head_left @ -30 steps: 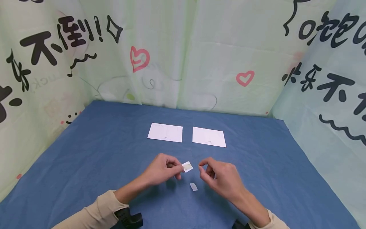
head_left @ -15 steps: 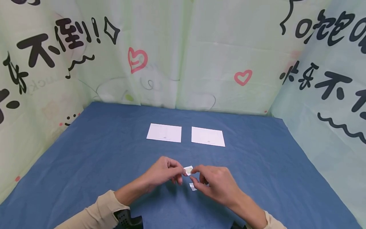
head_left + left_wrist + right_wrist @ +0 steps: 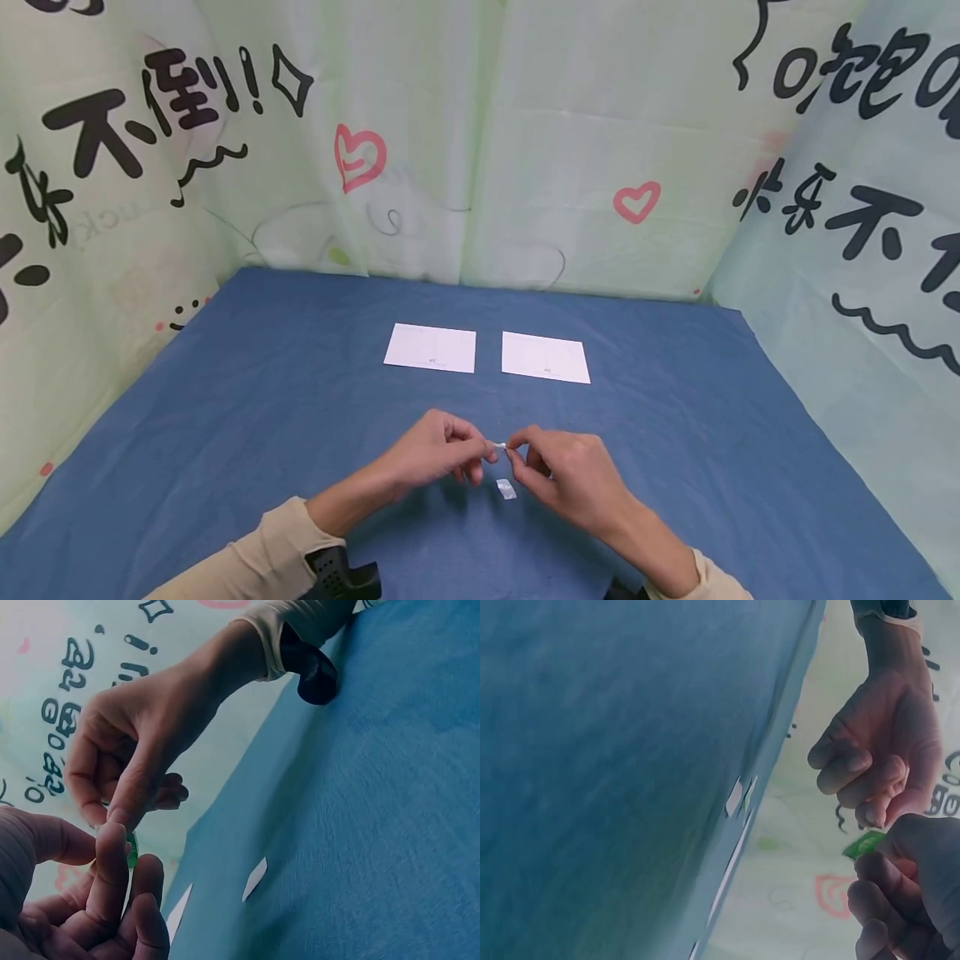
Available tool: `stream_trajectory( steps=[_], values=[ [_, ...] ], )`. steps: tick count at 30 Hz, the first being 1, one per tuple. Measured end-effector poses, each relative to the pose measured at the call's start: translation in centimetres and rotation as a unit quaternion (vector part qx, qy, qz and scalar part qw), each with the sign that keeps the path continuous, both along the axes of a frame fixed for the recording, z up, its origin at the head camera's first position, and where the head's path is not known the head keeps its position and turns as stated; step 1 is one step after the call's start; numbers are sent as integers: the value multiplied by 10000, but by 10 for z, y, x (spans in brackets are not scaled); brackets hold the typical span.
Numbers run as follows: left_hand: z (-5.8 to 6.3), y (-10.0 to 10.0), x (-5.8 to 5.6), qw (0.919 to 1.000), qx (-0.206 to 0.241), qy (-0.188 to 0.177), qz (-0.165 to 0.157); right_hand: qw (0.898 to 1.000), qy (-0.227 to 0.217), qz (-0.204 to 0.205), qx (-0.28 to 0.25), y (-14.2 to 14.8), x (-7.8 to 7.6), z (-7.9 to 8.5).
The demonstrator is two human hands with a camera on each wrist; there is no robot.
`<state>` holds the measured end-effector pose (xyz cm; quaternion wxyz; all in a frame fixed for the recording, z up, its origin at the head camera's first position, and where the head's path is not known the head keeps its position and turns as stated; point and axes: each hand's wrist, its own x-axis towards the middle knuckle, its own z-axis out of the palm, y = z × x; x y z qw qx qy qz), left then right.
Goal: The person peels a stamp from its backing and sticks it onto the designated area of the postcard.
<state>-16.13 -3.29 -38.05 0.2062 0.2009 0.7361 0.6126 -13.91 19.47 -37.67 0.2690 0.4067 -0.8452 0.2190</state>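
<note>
Between my two hands is a small thin square, green with a pale pattern on one face [image 3: 865,844] and whitish on the other. Seen edge-on in the head view, the small square [image 3: 500,446] is a thin white strip. My left hand [image 3: 438,450] pinches its left edge between thumb and fingers. Thumb and index finger of my right hand [image 3: 573,471] pinch the opposite edge, the two hands' fingertips nearly meeting. Just below them a small white piece [image 3: 506,489] lies on the blue cloth; it shows as a pale sliver [image 3: 256,879] in the left wrist view.
Two white sheets [image 3: 431,348] [image 3: 546,357] lie side by side farther back on the blue-covered table [image 3: 300,375]. Pale curtains [image 3: 555,150] with black lettering and pink hearts enclose the back and sides. Dark bands are worn at both wrists.
My right hand has moved left to the small square and now pinches it. The square has turned from showing its pale face to edge-on in the head view. My left hand has barely moved.
</note>
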Motion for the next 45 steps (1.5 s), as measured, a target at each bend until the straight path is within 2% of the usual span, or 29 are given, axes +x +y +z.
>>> stream_trajectory(
  steps=[7, 13, 19, 26, 32, 36, 39, 45],
  values=[
    [-1, 6, -8, 9980, -202, 559, 212, 9957, -636, -409, -541, 8, -10, -3],
    [-3, 11, -17, 9906, -508, 1226, 339, 9809, -1519, -566, -1071, 17, -21, -5],
    [-3, 18, -27, 9774, -678, 1950, 466, 9495, -2614, -915, -1475, 24, -30, -3],
    [-3, 26, -40, 9543, -1117, 2663, 771, 9063, -3535, -1279, -1930, 33, -41, -4],
    [-1, 35, -48, 9356, -1578, 3025, 903, 8750, -3979, -1552, -2280, 40, -51, -5],
    [1, 44, -54, 9283, -1873, 3070, 945, 8596, -4155, -1774, -2387, 43, -58, -6],
    [1, 49, -59, 9246, -2017, 3078, 989, 8537, -4205, -1883, -2429, 44, -62, -6],
    [0, 58, -72, 9140, -2219, 3245, 1000, 8542, -4183, -1976, -2374, 46, -70, -5]
  ],
)
